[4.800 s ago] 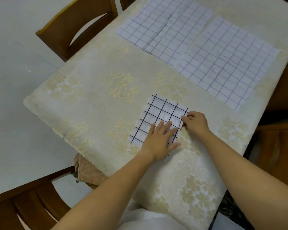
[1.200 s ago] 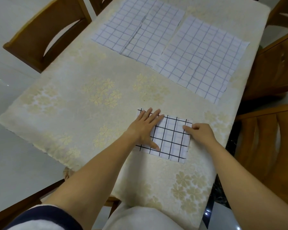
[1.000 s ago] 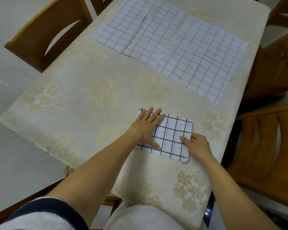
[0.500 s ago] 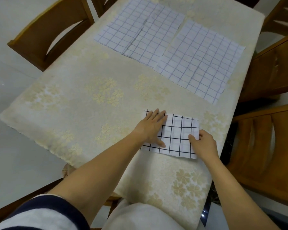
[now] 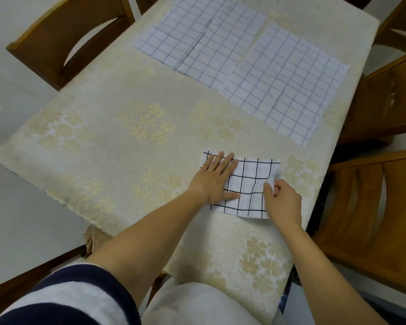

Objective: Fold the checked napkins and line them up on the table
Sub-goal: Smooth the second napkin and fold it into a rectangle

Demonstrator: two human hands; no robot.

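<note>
A folded white napkin with bold black checks [image 5: 251, 184] lies near the table's front right. My left hand [image 5: 215, 181] presses flat on its left half, fingers straight. My right hand [image 5: 283, 200] pinches the napkin's right edge, which is lifted and curled a little. Two larger unfolded napkins with thin checks lie flat at the far side: one [image 5: 197, 36] at the middle and one [image 5: 284, 80] to its right, edges touching.
The table wears a cream tablecloth with flower patterns [image 5: 127, 127]. Wooden chairs stand at the far left [image 5: 63, 36] and along the right side [image 5: 373, 207]. The table's right edge runs just beyond the folded napkin.
My right hand slid along the napkin's right edge and now pinches it up, rippling the cloth. My left hand stays pressed on the left half.
</note>
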